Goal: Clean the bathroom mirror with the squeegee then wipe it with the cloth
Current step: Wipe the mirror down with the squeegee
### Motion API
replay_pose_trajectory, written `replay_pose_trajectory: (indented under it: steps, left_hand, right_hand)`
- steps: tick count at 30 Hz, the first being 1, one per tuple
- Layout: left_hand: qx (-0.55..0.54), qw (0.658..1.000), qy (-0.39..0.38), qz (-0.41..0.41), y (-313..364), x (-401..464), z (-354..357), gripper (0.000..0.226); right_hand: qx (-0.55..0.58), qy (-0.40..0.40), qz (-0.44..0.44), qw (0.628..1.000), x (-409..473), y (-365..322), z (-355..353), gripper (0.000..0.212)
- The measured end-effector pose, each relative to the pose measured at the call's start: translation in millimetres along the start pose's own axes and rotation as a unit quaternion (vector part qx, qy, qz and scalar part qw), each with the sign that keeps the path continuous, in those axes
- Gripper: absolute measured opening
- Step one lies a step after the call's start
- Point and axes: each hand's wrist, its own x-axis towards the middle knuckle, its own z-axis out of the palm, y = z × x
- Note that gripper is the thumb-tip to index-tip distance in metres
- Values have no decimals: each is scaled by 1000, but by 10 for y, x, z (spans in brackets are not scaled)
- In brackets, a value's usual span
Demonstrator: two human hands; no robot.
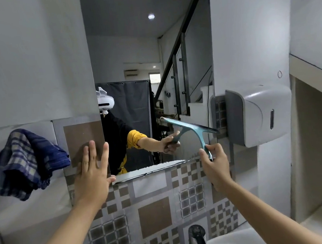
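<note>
I am clamping my right hand (216, 163) on the squeegee (194, 131), blade against the mirror (149, 53); my open left hand (92, 174) is bracing beside it.

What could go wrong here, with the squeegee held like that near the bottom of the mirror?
The right hand pinches only the handle tip of the squeegee, so the grip may slip and drop it toward the sink. The blade sits tilted on the mirror, which could leave streaks. The left hand lies flat by the mirror's corner and may smudge the glass.
</note>
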Motion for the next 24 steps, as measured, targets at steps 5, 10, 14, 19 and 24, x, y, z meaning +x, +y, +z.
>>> replay_pose_trajectory:
  steps: [5,10,14,19,24]
  left_hand:
    - [-5,1000,0,-1,12,12,9,116]
    - [2,1000,6,10,-1,8,-5,114]
    - [10,1000,6,11,-25,-24,12,111]
    - [13,1000,3,16,-105,-202,41,108]
    - [20,999,27,36,-142,-243,22,109]
  right_hand:
    - [71,-4,106,992,-223,-301,348,18]
    - [119,18,146,982,-430,-540,640,18]
    - [157,23,144,977,-559,-643,877,14]
    - [129,-6,81,988,-816,-710,1182,18]
    - [62,-10,-22,998,-1032,-734,1388,17]
